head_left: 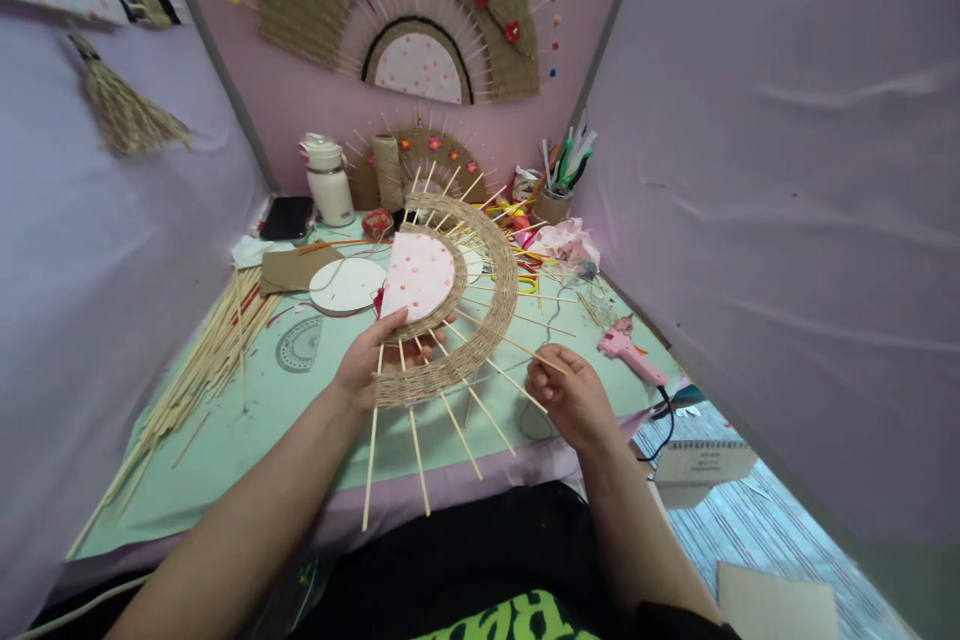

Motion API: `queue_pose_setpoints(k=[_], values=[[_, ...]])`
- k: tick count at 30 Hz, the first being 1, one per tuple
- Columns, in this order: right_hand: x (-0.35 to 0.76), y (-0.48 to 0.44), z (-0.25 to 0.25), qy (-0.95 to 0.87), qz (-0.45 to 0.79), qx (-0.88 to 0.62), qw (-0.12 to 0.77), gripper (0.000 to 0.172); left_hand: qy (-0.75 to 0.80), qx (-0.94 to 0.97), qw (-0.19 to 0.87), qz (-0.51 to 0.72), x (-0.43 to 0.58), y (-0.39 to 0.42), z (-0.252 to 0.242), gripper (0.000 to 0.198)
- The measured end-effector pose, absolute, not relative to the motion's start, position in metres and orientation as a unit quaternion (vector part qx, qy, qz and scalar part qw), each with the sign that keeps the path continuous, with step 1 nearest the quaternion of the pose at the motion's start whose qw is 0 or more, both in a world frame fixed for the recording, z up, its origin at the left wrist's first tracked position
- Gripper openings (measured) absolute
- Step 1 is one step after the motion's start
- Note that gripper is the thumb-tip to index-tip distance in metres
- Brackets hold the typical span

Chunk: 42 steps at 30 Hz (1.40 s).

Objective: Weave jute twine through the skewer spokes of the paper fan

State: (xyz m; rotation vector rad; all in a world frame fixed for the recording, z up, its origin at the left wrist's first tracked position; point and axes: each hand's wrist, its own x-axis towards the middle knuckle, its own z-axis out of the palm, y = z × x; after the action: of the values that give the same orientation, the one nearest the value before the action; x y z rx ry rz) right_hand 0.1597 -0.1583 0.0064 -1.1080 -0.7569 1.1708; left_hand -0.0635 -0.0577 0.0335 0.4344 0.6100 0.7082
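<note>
A half-round woven fan (495,315) is held up over the table, tilted, with its straight side to the left. Its core is a half disc of white fabric with pink spots (420,275), edged in twine. Thin wooden sticks radiate from it through a wide woven twine band. My left hand (375,350) grips the fan at the lower edge of the half disc, thumb in front and fingers behind. At the lower right, my right hand (570,390) is closed, its fingertips pinching the outer end of one wooden stick (536,353).
Loose sticks (202,350) lie at the left beside a protractor (300,344). Behind are a white oval disc (346,285), a bottle (328,182) and a tool cup (553,205). A corded pink glue gun (630,352) lies right. A larger fan (315,0) hangs on the back wall.
</note>
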Motion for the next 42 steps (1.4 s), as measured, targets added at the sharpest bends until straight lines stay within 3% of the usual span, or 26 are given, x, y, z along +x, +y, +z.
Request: queue_pose_setpoints(k=[4, 12, 24, 35, 42], values=[[0.158, -0.159, 0.014, -0.286, 0.615, -0.413, 0.608, 0.026, 0.268, 0.214, 0.879, 0.333, -0.069, -0.055, 0.030, 0.047], [0.168, -0.163, 0.011, -0.278, 0.657, -0.411, 0.568, 0.024, 0.254, 0.234, 0.851, 0.396, -0.072, -0.050, 0.034, 0.048], [0.178, -0.164, 0.000, -0.352, 0.425, -0.502, 0.666, 0.018, 0.255, 0.226, 0.860, 0.380, -0.074, -0.049, 0.036, 0.050], [0.146, -0.136, -0.015, -0.289, 0.438, -0.503, 0.686, 0.025, 0.248, 0.231, 0.907, 0.248, -0.069, -0.054, 0.028, 0.055], [0.141, -0.134, -0.014, -0.260, 0.437, -0.512, 0.692, 0.026, 0.198, 0.227, 0.923, 0.239, -0.073, -0.054, 0.024, 0.057]])
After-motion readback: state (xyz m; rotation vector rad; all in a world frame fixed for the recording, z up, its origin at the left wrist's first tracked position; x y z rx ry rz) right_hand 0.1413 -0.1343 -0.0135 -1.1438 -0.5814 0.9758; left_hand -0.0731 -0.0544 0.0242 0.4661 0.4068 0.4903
